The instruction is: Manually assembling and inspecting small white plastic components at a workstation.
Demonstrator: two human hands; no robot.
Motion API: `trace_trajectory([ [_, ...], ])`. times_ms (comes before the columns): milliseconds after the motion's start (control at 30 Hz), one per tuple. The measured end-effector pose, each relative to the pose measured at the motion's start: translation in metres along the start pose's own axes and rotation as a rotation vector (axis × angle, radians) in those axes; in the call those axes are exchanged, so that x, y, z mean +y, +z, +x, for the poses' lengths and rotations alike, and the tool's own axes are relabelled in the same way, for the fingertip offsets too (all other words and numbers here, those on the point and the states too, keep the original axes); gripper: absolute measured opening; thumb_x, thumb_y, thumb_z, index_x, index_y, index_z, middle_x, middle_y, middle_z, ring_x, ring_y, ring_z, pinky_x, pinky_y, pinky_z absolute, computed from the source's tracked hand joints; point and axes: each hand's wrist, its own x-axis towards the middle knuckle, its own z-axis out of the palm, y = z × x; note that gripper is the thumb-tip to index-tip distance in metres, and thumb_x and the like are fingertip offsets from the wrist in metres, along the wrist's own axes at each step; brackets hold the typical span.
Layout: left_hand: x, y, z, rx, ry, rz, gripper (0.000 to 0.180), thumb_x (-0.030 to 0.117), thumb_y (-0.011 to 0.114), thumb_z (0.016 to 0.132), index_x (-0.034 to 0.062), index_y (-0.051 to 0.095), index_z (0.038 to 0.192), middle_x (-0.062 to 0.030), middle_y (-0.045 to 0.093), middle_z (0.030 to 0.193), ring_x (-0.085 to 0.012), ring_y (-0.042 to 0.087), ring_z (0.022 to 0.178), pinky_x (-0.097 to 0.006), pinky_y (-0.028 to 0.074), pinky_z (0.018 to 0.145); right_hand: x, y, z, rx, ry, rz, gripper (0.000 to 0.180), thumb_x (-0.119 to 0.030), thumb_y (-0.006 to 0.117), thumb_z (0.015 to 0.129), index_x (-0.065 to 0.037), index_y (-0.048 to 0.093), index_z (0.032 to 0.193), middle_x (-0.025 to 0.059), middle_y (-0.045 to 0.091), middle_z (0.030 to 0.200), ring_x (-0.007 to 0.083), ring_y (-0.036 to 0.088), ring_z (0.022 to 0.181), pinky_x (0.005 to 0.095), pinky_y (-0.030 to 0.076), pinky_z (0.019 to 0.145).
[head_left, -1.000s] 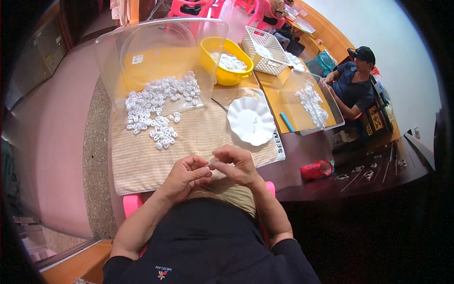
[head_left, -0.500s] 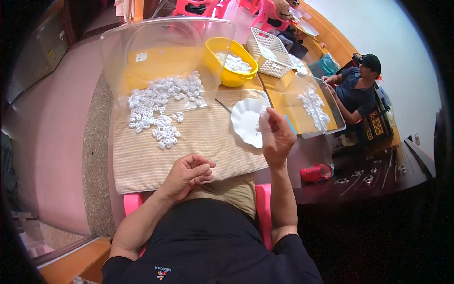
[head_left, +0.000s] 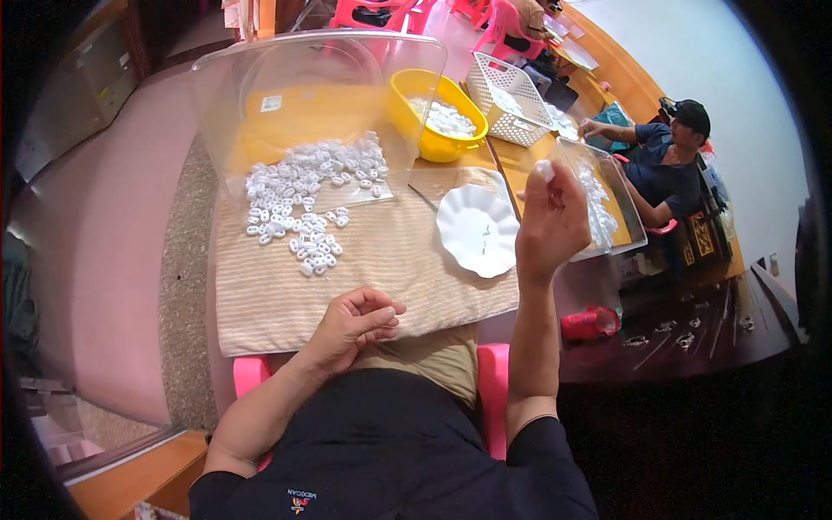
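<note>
My right hand (head_left: 555, 221) is raised to the right of a white wavy-edged dish (head_left: 464, 247). A small white plastic piece (head_left: 544, 169) is pinched between its thumb and fingertips. A few tiny dark bits lie in the dish. Low over the front of the striped cloth (head_left: 260, 316), my left hand (head_left: 355, 328) has its thumb and fingertips pressed together; whatever they hold, if anything, is too small to make out. Many small white oval pieces with holes (head_left: 312, 247) spill across the cloth from a clear plastic box (head_left: 230, 165) lying on its side.
A yellow tub (head_left: 438, 149) of white pieces and a white perforated basket (head_left: 518, 128) stand at the back. Another clear box (head_left: 637, 234) with white pieces is at the right, near a seated person (head_left: 667, 160). A red can-like container (head_left: 589, 323) sits on the dark surface.
My right hand has moved right and up, away from over the dish, carrying the small white piece. My left hand stays nearly still. The view has shifted slightly.
</note>
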Motion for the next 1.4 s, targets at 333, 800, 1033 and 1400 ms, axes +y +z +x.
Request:
trace_trajectory([
  [333,0.004,0.001,0.000,0.082,-0.006,-0.010,0.015,0.009,0.066,0.090,0.0035,0.059,0.102,-0.0121,0.066,0.106,-0.0138,0.066,0.084,-0.029,0.057,0.078,0.113,0.076,0.047,-0.460,-0.032,-0.575,0.040,-0.024,0.070,0.084,0.002,0.065,0.113,0.0156,0.071,0.101,0.0234,0.070,0.078,0.0313,0.054,0.072],
  [800,0.000,-0.004,0.002,0.119,-0.002,-0.047,0.013,0.006,0.065,0.090,0.0024,0.060,0.101,-0.0076,0.067,0.100,-0.0119,0.064,0.079,-0.026,0.057,0.073,0.034,0.105,-0.091,-1.084,0.252,0.000,0.021,-0.011,0.071,0.083,0.000,0.069,0.101,0.0052,0.068,0.079,0.0092,0.054,0.062,0.0254,0.045,0.057],
  [1033,-0.003,-0.004,0.001,0.110,0.016,-0.058,0.013,0.006,0.065,0.090,0.0020,0.060,0.101,-0.0074,0.067,0.098,-0.0113,0.063,0.078,-0.026,0.056,0.071,0.033,0.129,-0.104,-1.136,0.007,-0.005,0.022,-0.014,0.068,0.082,-0.007,0.070,0.102,0.0097,0.066,0.095,0.0241,0.063,0.076,0.0348,0.050,0.068],
  [1400,-0.002,-0.005,0.001,0.144,0.022,-0.085,0.013,0.006,0.065,0.090,0.0031,0.059,0.101,-0.0082,0.068,0.098,-0.0116,0.064,0.077,-0.026,0.057,0.071,0.014,0.155,-0.110,-1.220,-0.064,-0.240,0.016,-0.018,0.064,0.084,-0.009,0.071,0.095,0.0104,0.064,0.096,0.0303,0.065,0.087,0.0396,0.051,0.075],
])
